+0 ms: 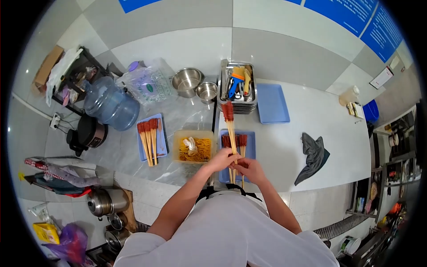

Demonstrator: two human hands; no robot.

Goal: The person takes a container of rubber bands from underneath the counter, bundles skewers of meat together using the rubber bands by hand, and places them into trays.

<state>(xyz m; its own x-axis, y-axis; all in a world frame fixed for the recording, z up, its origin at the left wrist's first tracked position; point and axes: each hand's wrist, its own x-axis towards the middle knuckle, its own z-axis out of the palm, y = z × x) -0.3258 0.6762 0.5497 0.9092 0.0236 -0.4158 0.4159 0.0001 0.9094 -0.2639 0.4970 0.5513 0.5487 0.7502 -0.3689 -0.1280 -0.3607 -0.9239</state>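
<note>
My left hand (222, 159) is closed around a bundle of skewers (231, 131), their dark red meat ends pointing up and away from me. My right hand (250, 169) meets it at the lower part of the bare sticks, fingers pinched there. Beneath the hands, a blue tray (252, 147) holds more red-tipped skewers (243, 141). Left of it stands a clear plastic tub (176, 159) of thin yellow strands (201, 150), with a crumpled white piece on top. Farther left, another blue tray (163, 146) carries bundled meat skewers (148, 137).
Behind the hands, stacked metal trays (238, 107) hold brushes (238, 78). An empty-looking blue tray (273, 104) lies beside them. A dark grey cloth (313, 155) lies to the right. Steel bowls (187, 81), a plastic bag (149, 84) and a large water bottle (113, 104) stand at the left.
</note>
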